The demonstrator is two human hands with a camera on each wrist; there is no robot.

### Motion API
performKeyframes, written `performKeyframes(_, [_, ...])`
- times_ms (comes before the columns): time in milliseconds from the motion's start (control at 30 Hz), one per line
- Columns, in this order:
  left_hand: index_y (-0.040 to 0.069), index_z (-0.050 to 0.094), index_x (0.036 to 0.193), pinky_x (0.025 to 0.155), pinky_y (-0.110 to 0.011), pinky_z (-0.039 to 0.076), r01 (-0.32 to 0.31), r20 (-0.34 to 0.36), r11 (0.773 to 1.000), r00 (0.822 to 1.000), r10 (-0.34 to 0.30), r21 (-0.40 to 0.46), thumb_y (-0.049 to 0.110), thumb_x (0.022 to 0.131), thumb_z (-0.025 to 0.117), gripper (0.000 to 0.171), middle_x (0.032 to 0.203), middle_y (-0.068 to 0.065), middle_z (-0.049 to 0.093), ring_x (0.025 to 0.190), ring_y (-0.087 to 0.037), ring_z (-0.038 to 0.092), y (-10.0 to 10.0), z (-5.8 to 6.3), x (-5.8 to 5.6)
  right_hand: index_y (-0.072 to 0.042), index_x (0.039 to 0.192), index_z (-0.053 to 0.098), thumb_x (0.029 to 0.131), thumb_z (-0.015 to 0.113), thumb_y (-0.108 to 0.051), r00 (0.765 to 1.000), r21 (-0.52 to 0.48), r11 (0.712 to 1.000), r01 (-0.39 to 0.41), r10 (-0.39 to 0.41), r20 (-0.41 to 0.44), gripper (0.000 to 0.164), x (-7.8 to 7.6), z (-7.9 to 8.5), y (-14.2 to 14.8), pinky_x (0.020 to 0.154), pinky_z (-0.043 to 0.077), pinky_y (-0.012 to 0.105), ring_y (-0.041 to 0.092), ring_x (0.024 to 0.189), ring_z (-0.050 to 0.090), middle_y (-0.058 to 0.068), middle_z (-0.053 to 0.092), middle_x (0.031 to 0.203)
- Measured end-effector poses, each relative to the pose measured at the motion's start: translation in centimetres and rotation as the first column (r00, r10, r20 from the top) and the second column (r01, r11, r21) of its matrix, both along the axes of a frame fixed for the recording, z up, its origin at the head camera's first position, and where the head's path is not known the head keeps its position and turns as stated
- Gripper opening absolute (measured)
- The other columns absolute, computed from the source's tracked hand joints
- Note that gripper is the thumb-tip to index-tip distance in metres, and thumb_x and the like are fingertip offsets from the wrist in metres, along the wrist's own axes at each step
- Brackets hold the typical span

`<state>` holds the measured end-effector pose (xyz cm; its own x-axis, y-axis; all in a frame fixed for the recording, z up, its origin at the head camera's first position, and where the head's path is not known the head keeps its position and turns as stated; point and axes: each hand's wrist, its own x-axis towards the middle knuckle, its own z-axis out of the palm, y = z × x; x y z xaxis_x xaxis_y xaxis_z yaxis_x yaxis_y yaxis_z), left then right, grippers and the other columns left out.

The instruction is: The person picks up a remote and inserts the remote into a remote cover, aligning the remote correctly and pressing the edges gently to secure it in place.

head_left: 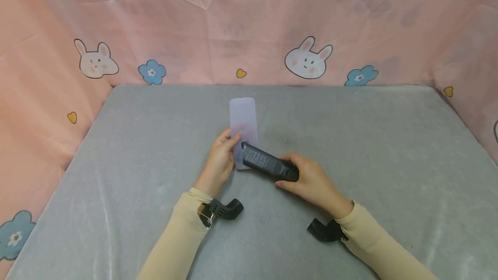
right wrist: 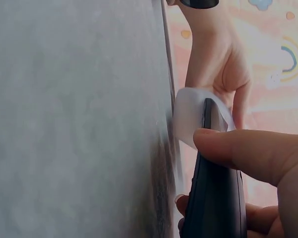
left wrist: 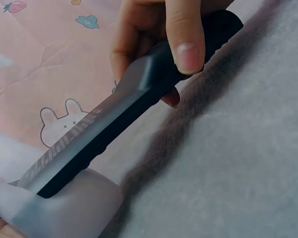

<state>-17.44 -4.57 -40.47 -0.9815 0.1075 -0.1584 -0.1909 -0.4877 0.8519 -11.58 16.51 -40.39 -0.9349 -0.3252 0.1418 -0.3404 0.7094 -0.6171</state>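
Fingers of right hand (head_left: pixel 309 180) are gripping near end of dark remote (head_left: pixel 266 162); left hand (head_left: pixel 218 160) is pinching pale sleeve (head_left: pixel 244 113) by left edge. Above surface (head_left: pixel 350 141), remote is slanting leftward, far end meeting sleeve, which is running lengthwise forward.

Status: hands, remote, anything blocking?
Left hand holding cover. Right hand gripping remote, far end at the cover. No obstruction visible between them.
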Motion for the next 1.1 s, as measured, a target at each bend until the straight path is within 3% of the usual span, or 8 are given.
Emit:
performKeyframes(433, [-0.01,0.053,0.115,0.081,-0.02,0.045,-0.072,-0.005,0.996,0.997,0.072,0.056,-0.001,0.097,0.044,0.022,0.093,0.002,0.063,0.088,-0.008,0.057,0.5,0.1,0.1,0.0,0.115,0.061,0.073,0.082,-0.019,0.998,-0.039,0.998,0.056,-0.055,0.033,0.05,0.3,0.1,-0.5,0.075,0.046,0.04,0.025,0.09,0.06,0.013,0.066,0.106])
performKeyframes(600, [-0.015,0.048,0.122,0.084,-0.02,0.045,-0.09,-0.028,0.991,0.995,0.093,0.1,-0.002,0.097,0.043,0.028,0.095,0.001,0.063,0.091,-0.008,0.057,0.5,0.0,0.2,0.0,0.113,0.061,0.072,0.082,-0.019,0.996,-0.06,0.995,0.084,-0.082,0.027,0.05,0.3,0.0,-0.8,0.076,0.045,0.04,0.026,0.09,0.059,0.014,0.066,0.105])
performKeyframes(767, [-0.004,0.059,0.105,0.078,-0.02,0.048,-0.117,-0.039,0.977,0.991,0.126,0.179,-0.003,0.097,0.042,0.018,0.09,-0.001,0.064,0.084,-0.009,0.059,0.8,-0.1,0.4,-0.001,0.114,0.062,0.073,0.082,-0.019,0.994,-0.101,0.989,0.111,-0.109,0.031,0.049,0.5,-0.1,-1.1,0.075,0.044,0.039,0.026,0.091,0.059,0.014,0.066,0.106])
performKeyframes(900, [0.006,0.063,0.095,0.074,-0.021,0.049,-0.102,-0.042,0.969,0.993,0.114,0.224,-0.003,0.097,0.043,0.022,0.087,-0.002,0.065,0.08,-0.01,0.06,1.0,-0.2,0.5,0.0,0.116,0.061,0.075,0.081,-0.018,0.989,-0.153,0.978,0.143,-0.134,0.068,0.049,0.6,-0.1,-1.2,0.076,0.045,0.038,0.025,0.091,0.058,0.015,0.065,0.108])
performKeyframes(1100, [0.002,0.061,0.104,0.075,-0.024,0.051,-0.045,-0.058,0.971,0.996,0.06,0.236,-0.004,0.097,0.041,0.022,0.091,-0.003,0.066,0.083,-0.012,0.062,1.1,-0.1,0.7,0.002,0.117,0.06,0.074,0.081,-0.013,0.981,-0.221,0.956,0.194,-0.188,0.05,0.051,0.8,-0.1,-1.2,0.074,0.045,0.04,0.025,0.088,0.058,0.017,0.065,0.105])
